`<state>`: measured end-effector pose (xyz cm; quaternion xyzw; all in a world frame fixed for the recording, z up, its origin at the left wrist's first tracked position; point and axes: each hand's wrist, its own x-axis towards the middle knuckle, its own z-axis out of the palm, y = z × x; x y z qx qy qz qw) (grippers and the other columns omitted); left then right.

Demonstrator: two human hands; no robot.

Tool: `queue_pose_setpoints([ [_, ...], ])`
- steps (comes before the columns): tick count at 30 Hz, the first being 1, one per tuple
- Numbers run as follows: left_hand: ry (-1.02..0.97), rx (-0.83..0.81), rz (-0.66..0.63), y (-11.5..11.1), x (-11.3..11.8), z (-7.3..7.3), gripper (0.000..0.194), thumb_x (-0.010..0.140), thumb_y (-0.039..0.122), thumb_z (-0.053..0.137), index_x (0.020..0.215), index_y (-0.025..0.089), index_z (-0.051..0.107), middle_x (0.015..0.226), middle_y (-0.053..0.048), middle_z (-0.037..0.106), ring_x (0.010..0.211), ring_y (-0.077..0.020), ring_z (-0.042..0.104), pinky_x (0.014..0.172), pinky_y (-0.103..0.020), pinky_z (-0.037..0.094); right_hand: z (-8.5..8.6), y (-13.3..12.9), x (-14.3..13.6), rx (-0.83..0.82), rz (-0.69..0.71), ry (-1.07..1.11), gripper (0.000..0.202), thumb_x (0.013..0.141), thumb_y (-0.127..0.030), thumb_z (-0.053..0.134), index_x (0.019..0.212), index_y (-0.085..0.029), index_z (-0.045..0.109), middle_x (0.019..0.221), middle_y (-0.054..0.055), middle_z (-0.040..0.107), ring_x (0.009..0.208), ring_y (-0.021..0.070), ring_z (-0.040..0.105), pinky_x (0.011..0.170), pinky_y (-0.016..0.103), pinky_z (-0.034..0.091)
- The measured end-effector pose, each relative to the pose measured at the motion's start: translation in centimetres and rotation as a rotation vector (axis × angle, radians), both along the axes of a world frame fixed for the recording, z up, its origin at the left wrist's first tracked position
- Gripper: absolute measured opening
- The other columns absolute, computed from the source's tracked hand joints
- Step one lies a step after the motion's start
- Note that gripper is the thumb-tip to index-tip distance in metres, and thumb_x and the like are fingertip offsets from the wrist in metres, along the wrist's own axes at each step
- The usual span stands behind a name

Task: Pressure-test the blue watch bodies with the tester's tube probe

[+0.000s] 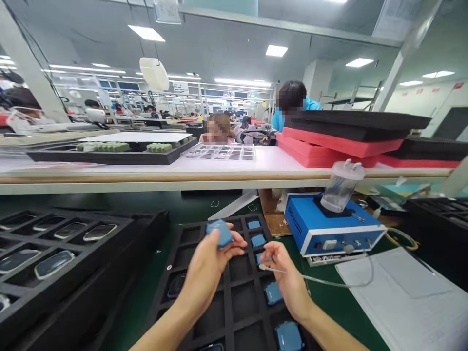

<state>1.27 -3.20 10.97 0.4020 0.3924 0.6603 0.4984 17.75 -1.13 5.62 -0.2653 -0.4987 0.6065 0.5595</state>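
My left hand (215, 251) grips a blue piece (220, 233) between thumb and fingers, held above a black compartment tray (228, 287). To its right, my right hand (280, 265) has its fingers pinched round the tip of a thin clear tube (329, 282), close over the tray's right column. Several similar blue pieces lie in that column, one (273, 293) just below my right hand and another (288, 336) nearer the bottom edge. A dark glassy part (176, 286) rests in a left compartment, partly behind my left forearm.
Black trays with glass-like frames (54, 264) stand at left. A blue box (329, 224) carrying a clear cup (342, 187) is at right, near white papers (409, 287). Overhead, a shelf (219, 178) holds red and black trays (329, 146). People sit beyond.
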Motion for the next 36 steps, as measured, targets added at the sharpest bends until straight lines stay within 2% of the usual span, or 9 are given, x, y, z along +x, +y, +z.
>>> queue_pose_setpoints([
  [2, -0.081, -0.057, -0.060, 1.6, 0.7, -2.7, 0.035, 0.082, 0.045, 0.051, 0.094, 0.012, 0.052, 0.073, -0.004, 0.061, 0.064, -0.0154, 0.058, 0.059, -0.029, 0.046, -1.6, 0.6, -1.4, -0.085, -0.038, 0.019, 0.022, 0.084, -0.042, 0.047, 0.080, -0.021, 0.054, 0.064, -0.003, 0.042, 0.058, 0.0128, 0.046, 0.056, 0.025, 0.044],
  [5, -0.083, -0.127, -0.126, 3.3, 0.7, -6.6, 0.041, 0.080, 0.045, 0.052, 0.103, 0.012, 0.049, 0.076, -0.004, 0.060, 0.059, -0.0137, 0.055, 0.053, -0.027, 0.043, -2.7, 1.1, -2.2, -0.196, -0.060, 0.051, 0.026, 0.082, -0.042, 0.051, 0.067, -0.021, 0.044, 0.050, -0.008, 0.026, 0.041, 0.0080, 0.024, 0.037, 0.018, 0.028],
  [8, -0.094, -0.231, -0.145, 3.9, 0.2, -8.5, 0.041, 0.081, 0.044, 0.049, 0.104, 0.010, 0.049, 0.074, -0.003, 0.057, 0.050, -0.0111, 0.049, 0.044, -0.024, 0.035, -2.8, 1.3, -2.0, -0.240, -0.065, 0.057, 0.029, 0.082, -0.042, 0.053, 0.065, -0.020, 0.043, 0.044, -0.011, 0.022, 0.038, 0.0067, 0.018, 0.034, 0.016, 0.024],
  [12, -0.154, -0.262, -0.182, 3.8, 0.0, -8.1, 0.038, 0.084, 0.040, 0.041, 0.105, 0.009, 0.051, 0.076, -0.005, 0.057, 0.050, -0.0109, 0.047, 0.045, -0.025, 0.034, -2.4, 1.1, -1.6, -0.283, -0.019, 0.023, 0.027, 0.081, -0.038, 0.058, 0.065, -0.019, 0.049, 0.041, -0.009, 0.033, 0.038, 0.0076, 0.030, 0.040, 0.019, 0.035],
  [15, -0.189, -0.258, -0.229, 3.6, 0.5, -7.7, 0.040, 0.084, 0.039, 0.042, 0.108, 0.009, 0.052, 0.078, -0.005, 0.058, 0.053, -0.0118, 0.049, 0.050, -0.026, 0.035, -2.3, 0.9, -1.2, -0.309, 0.031, -0.004, 0.022, 0.081, -0.032, 0.059, 0.066, -0.017, 0.051, 0.049, -0.004, 0.048, 0.047, 0.0101, 0.044, 0.047, 0.021, 0.040],
  [19, -0.166, -0.244, -0.304, 3.6, 0.9, -7.7, 0.045, 0.083, 0.044, 0.046, 0.112, 0.011, 0.052, 0.082, -0.006, 0.058, 0.058, -0.0130, 0.053, 0.054, -0.026, 0.037, -2.1, 0.7, -0.5, -0.284, 0.052, 0.026, 0.010, 0.079, -0.026, 0.057, 0.074, -0.017, 0.057, 0.059, 0.001, 0.058, 0.061, 0.0153, 0.054, 0.054, 0.024, 0.043],
  [22, -0.109, -0.221, -0.374, 3.4, 1.0, -7.7, 0.050, 0.081, 0.047, 0.051, 0.119, 0.015, 0.049, 0.088, -0.006, 0.058, 0.067, -0.0154, 0.057, 0.061, -0.028, 0.042, -2.0, 0.3, -0.2, -0.253, 0.041, 0.024, 0.009, 0.079, -0.024, 0.054, 0.075, -0.017, 0.058, 0.058, 0.002, 0.059, 0.058, 0.0154, 0.054, 0.054, 0.025, 0.043],
  [27, 0.013, -0.199, -0.407, 3.0, 0.8, -7.0, 0.045, 0.082, 0.038, 0.056, 0.122, 0.019, 0.050, 0.100, -0.007, 0.061, 0.091, -0.0194, 0.058, 0.083, -0.032, 0.042, -2.1, -0.4, -0.1, -0.148, -0.039, -0.014, 0.011, 0.080, -0.025, 0.053, 0.072, -0.018, 0.057, 0.048, -0.002, 0.054, 0.045, 0.0122, 0.049, 0.046, 0.022, 0.037],
  [36, -0.161, -0.225, -0.488, 3.0, 0.1, -5.8, 0.038, 0.086, 0.035, 0.053, 0.119, 0.017, 0.053, 0.096, -0.010, 0.065, 0.069, -0.0132, 0.061, 0.066, -0.026, 0.047, -2.5, -0.4, 0.0, -0.064, -0.013, -0.040, 0.010, 0.081, -0.023, 0.052, 0.073, -0.018, 0.055, 0.049, -0.002, 0.057, 0.045, 0.0120, 0.049, 0.048, 0.023, 0.038],
])
